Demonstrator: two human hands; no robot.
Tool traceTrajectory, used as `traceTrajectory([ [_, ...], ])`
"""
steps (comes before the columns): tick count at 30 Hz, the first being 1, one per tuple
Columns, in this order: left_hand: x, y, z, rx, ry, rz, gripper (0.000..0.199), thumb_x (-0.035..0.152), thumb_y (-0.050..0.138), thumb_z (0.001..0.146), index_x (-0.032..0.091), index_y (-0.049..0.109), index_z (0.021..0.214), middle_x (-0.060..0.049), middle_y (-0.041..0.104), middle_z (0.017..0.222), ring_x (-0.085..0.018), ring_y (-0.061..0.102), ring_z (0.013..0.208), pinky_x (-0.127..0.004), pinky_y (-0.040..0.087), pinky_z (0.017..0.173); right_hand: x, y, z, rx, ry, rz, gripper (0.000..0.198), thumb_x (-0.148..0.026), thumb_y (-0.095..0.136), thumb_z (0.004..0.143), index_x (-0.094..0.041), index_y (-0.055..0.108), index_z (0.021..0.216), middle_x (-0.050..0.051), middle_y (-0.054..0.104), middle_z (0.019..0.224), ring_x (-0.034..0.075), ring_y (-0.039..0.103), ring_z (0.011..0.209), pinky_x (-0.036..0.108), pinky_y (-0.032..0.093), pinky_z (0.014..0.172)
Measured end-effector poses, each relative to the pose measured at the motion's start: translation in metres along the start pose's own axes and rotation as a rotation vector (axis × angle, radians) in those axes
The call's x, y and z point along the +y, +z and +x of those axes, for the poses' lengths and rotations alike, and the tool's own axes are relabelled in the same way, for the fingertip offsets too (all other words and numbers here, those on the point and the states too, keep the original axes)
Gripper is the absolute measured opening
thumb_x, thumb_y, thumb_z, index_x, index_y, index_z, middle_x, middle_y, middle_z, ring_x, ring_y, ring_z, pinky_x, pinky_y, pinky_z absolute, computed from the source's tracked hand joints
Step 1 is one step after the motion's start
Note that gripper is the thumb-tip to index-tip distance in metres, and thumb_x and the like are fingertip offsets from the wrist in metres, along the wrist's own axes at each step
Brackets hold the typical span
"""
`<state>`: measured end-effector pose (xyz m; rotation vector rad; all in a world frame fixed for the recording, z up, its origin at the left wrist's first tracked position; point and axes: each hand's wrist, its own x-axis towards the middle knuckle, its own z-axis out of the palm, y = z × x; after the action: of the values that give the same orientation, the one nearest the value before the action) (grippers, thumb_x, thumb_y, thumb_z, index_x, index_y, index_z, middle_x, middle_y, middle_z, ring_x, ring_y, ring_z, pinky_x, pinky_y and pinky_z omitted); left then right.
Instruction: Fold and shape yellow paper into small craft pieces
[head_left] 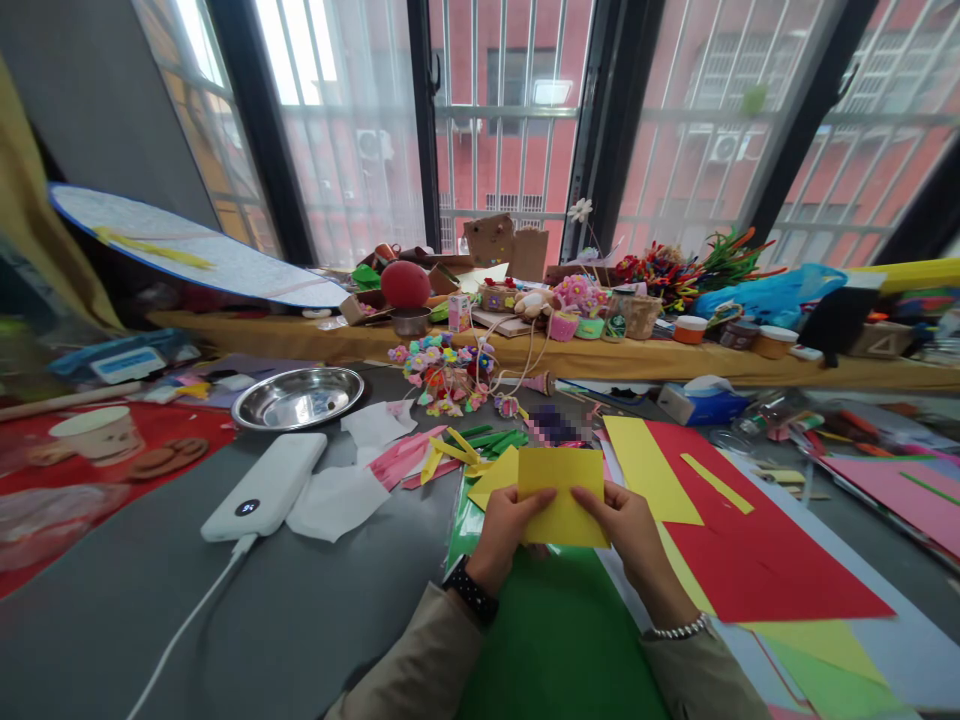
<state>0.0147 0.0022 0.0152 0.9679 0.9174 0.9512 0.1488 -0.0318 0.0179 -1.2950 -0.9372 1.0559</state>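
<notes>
A square of yellow paper (562, 515) is held up between both hands, over a green sheet (562, 630) on the table. My left hand (506, 530), with a dark watch at the wrist, pinches its left edge, thumb on the near face. On the right edge my right hand (630, 525) grips in the same way, a beaded bracelet below it. The fingers behind the paper are hidden. Just beyond my left hand lies another yellow paper piece (491, 480), beside folded yellow strips (454, 452), green strips (499, 440) and pink strips (405, 458).
Right of my hands lie a red sheet (780, 550) and a yellow sheet (649, 470). A white power bank (266, 490) with a cable and a metal dish (300, 397) stand left. Pompom flowers (442, 370) sit behind. Craft items line the sill (322, 345).
</notes>
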Motion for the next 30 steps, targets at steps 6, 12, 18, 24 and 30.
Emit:
traceTrajectory([
  [6,-0.0004,0.003,-0.0005,0.006,0.007,-0.068,0.03,0.028,0.067,0.055,0.008,0.061,0.075,-0.009,0.065,0.071,-0.016,0.059,0.057,-0.021,0.044,0.048,0.0,0.0025,-0.0001,-0.004,0.071,0.128,0.034,-0.036,0.066,0.054,-0.011,0.06,0.076,0.005,0.065,0.064,0.021,0.059,0.06,0.028,0.046,0.054],
  [12,-0.001,0.0027,-0.0005,-0.016,0.029,-0.096,0.032,0.029,0.067,0.054,0.007,0.061,0.077,-0.01,0.065,0.076,-0.018,0.06,0.064,-0.022,0.046,0.054,0.0006,0.0032,0.0002,-0.036,0.13,0.246,0.032,-0.032,0.068,0.053,-0.011,0.06,0.076,0.004,0.065,0.064,0.019,0.06,0.06,0.026,0.047,0.055],
  [18,-0.0001,0.0017,-0.0002,0.02,0.044,-0.062,0.034,0.03,0.067,0.053,0.007,0.061,0.077,-0.009,0.065,0.073,-0.017,0.059,0.061,-0.022,0.046,0.053,0.0027,0.0001,0.0023,-0.075,0.07,0.137,0.032,-0.034,0.067,0.054,-0.012,0.06,0.075,0.004,0.065,0.066,0.021,0.06,0.062,0.027,0.046,0.055],
  [24,-0.0012,0.0006,0.0008,-0.019,0.025,-0.046,0.029,0.029,0.066,0.054,0.007,0.062,0.073,-0.009,0.065,0.073,-0.019,0.06,0.064,-0.024,0.046,0.057,0.0058,-0.0019,0.0038,-0.056,0.03,0.133,0.029,-0.034,0.063,0.059,-0.012,0.059,0.077,0.004,0.065,0.067,0.022,0.06,0.063,0.03,0.046,0.058],
  [30,-0.0005,0.0043,-0.0019,-0.04,0.035,-0.182,0.03,0.028,0.066,0.056,0.007,0.062,0.077,-0.009,0.065,0.073,-0.019,0.06,0.066,-0.027,0.047,0.064,0.0098,0.0012,0.0043,-0.082,0.039,0.278,0.023,-0.03,0.062,0.062,-0.013,0.059,0.078,0.004,0.065,0.069,0.02,0.06,0.064,0.028,0.046,0.058],
])
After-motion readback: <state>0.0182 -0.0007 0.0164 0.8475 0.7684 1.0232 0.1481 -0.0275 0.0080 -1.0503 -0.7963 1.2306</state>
